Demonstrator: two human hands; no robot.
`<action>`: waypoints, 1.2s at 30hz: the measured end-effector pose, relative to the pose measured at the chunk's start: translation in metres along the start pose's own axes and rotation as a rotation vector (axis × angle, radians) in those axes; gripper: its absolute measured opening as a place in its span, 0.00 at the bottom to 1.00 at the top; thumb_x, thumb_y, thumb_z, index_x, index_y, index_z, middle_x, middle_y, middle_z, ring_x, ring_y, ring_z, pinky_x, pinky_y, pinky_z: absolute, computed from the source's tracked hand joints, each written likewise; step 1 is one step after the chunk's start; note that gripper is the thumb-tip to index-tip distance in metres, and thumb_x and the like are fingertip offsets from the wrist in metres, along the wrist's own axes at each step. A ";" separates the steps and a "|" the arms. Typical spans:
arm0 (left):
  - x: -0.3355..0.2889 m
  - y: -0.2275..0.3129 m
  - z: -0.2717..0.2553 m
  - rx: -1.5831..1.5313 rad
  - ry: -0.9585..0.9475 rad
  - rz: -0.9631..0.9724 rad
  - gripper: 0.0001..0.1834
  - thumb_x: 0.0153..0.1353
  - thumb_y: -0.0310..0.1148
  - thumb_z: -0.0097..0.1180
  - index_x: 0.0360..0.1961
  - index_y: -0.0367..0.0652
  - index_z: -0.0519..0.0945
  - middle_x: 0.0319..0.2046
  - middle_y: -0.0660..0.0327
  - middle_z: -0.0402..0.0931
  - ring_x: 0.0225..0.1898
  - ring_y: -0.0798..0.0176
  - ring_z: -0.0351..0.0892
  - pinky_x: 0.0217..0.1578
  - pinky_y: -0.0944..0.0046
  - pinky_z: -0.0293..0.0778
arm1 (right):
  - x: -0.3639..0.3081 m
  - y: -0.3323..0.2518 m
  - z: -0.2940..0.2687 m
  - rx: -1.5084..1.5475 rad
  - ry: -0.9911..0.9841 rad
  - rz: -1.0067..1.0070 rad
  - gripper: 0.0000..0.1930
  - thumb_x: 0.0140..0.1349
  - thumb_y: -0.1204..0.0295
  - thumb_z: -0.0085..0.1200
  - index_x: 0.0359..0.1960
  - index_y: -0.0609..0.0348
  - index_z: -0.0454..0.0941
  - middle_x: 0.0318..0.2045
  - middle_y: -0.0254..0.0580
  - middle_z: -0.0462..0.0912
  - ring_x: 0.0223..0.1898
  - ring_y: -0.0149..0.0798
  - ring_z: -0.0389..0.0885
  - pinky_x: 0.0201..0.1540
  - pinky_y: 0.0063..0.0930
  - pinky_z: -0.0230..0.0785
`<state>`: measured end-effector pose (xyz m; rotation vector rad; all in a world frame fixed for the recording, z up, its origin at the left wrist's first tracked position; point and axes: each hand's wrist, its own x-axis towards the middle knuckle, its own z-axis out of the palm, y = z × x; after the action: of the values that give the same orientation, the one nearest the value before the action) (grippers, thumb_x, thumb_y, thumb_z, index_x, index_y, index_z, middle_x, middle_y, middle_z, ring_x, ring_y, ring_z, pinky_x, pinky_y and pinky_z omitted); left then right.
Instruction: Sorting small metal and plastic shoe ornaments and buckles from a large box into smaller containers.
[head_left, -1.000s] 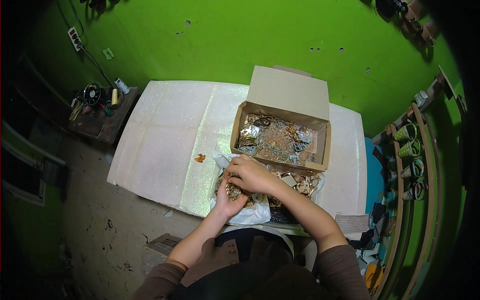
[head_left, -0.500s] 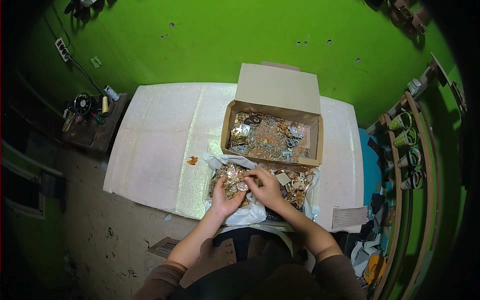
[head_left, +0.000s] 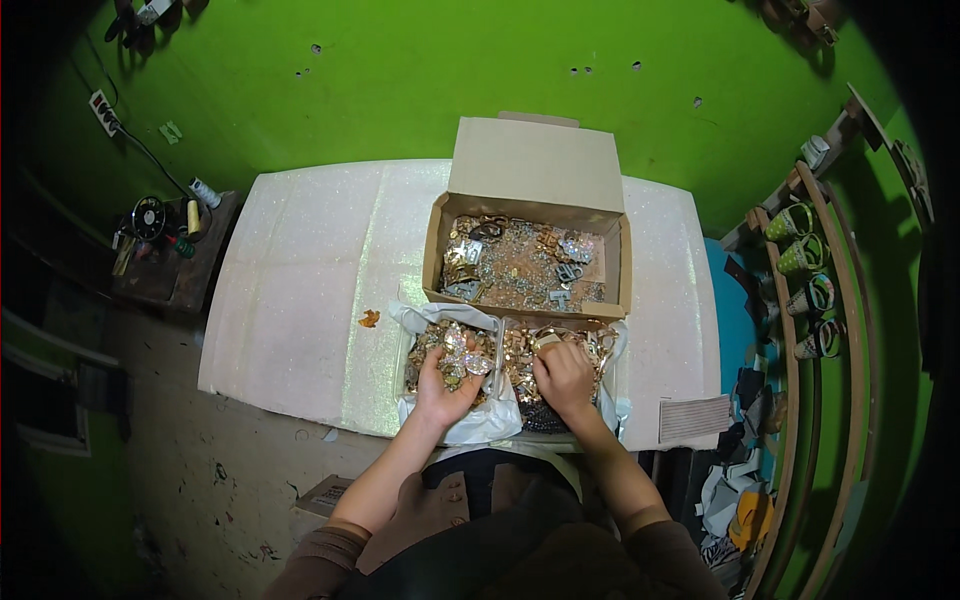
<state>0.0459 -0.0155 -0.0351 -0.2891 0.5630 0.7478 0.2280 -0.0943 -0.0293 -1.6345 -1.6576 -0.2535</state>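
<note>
Plainly enough, the person's left hand (head_left: 443,393) is curled around a glittering, iridescent jewelled ornament (head_left: 461,352), over a tray lined with crumpled white plastic (head_left: 482,425). Just beside it, the right hand (head_left: 566,378) reaches down into shiny gold-coloured metal fittings (head_left: 520,362), fingers bent; I cannot tell whether they grip anything. Behind both stands an open brown cardboard box (head_left: 535,165) of small sparkling pieces (head_left: 518,262), on a white, glittery-covered table (head_left: 290,280).

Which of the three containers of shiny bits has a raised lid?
The brown cardboard box at the back: its lid rises behind it. The smaller containers under the left hand and right hand show no raised lid.
</note>
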 end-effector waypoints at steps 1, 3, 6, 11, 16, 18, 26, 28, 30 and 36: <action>0.000 0.000 -0.001 0.007 -0.006 -0.001 0.18 0.59 0.39 0.38 0.44 0.40 0.71 0.36 0.59 0.75 0.42 0.62 0.72 0.48 0.59 0.67 | 0.000 -0.001 0.001 0.002 0.001 -0.002 0.07 0.41 0.77 0.56 0.20 0.57 0.69 0.21 0.39 0.71 0.25 0.43 0.71 0.28 0.33 0.63; -0.004 0.000 0.000 0.012 -0.009 0.002 0.18 0.59 0.39 0.38 0.45 0.40 0.71 0.36 0.59 0.75 0.42 0.61 0.72 0.49 0.60 0.66 | -0.002 -0.003 0.003 -0.165 -0.077 -0.098 0.08 0.41 0.74 0.57 0.20 0.56 0.68 0.21 0.38 0.69 0.25 0.42 0.70 0.29 0.32 0.62; -0.008 0.000 0.001 0.035 0.001 0.026 0.18 0.59 0.39 0.37 0.44 0.40 0.71 0.37 0.59 0.75 0.43 0.61 0.72 0.49 0.60 0.66 | -0.009 -0.003 0.007 -0.220 -0.151 -0.071 0.07 0.43 0.73 0.55 0.20 0.56 0.68 0.23 0.38 0.69 0.28 0.42 0.69 0.30 0.32 0.62; -0.009 0.000 0.002 -0.012 -0.006 0.040 0.18 0.59 0.39 0.38 0.42 0.36 0.71 0.37 0.56 0.74 0.43 0.59 0.72 0.49 0.59 0.68 | 0.000 -0.016 0.002 -0.190 -0.228 0.057 0.05 0.43 0.73 0.53 0.22 0.57 0.71 0.24 0.40 0.69 0.31 0.43 0.68 0.32 0.33 0.62; -0.007 -0.002 0.000 -0.042 -0.082 -0.037 0.18 0.59 0.38 0.38 0.44 0.38 0.71 0.37 0.57 0.74 0.42 0.61 0.72 0.47 0.61 0.68 | 0.017 -0.036 0.001 0.113 -0.122 0.245 0.12 0.46 0.70 0.52 0.34 0.60 0.73 0.29 0.43 0.72 0.34 0.46 0.70 0.36 0.34 0.64; -0.008 -0.002 0.001 -0.027 -0.065 -0.040 0.18 0.59 0.38 0.37 0.44 0.40 0.72 0.37 0.59 0.75 0.43 0.62 0.72 0.47 0.61 0.67 | 0.032 -0.049 -0.002 0.266 -0.197 0.350 0.12 0.47 0.70 0.53 0.34 0.60 0.73 0.29 0.43 0.73 0.32 0.45 0.72 0.35 0.32 0.65; -0.010 -0.001 -0.001 0.121 -0.155 0.026 0.19 0.57 0.38 0.37 0.44 0.40 0.71 0.39 0.57 0.74 0.43 0.60 0.71 0.49 0.59 0.64 | 0.023 -0.075 0.015 0.475 -0.378 0.449 0.13 0.48 0.68 0.55 0.35 0.61 0.74 0.29 0.45 0.76 0.29 0.45 0.75 0.32 0.30 0.67; -0.010 0.001 -0.005 0.100 -0.123 0.028 0.19 0.57 0.38 0.37 0.44 0.40 0.71 0.39 0.58 0.74 0.43 0.61 0.71 0.50 0.59 0.64 | 0.022 -0.078 0.017 0.495 -0.391 0.452 0.13 0.48 0.68 0.56 0.35 0.61 0.74 0.30 0.46 0.76 0.29 0.46 0.76 0.33 0.30 0.67; -0.010 0.003 -0.007 0.082 -0.093 0.023 0.19 0.57 0.38 0.38 0.44 0.40 0.71 0.39 0.58 0.73 0.43 0.61 0.71 0.50 0.59 0.64 | 0.021 -0.080 0.019 0.511 -0.399 0.460 0.13 0.48 0.69 0.56 0.35 0.61 0.74 0.30 0.46 0.76 0.30 0.47 0.76 0.33 0.30 0.67; -0.009 0.003 -0.008 0.091 -0.088 0.028 0.19 0.57 0.38 0.38 0.46 0.40 0.70 0.40 0.58 0.74 0.45 0.61 0.70 0.50 0.59 0.63 | 0.020 -0.071 0.032 0.784 -0.550 0.796 0.11 0.51 0.69 0.56 0.33 0.63 0.74 0.27 0.39 0.77 0.29 0.28 0.75 0.33 0.20 0.66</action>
<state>0.0352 -0.0218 -0.0360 -0.1634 0.5168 0.7557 0.1535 -0.0700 -0.0124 -1.6233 -1.0688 1.1750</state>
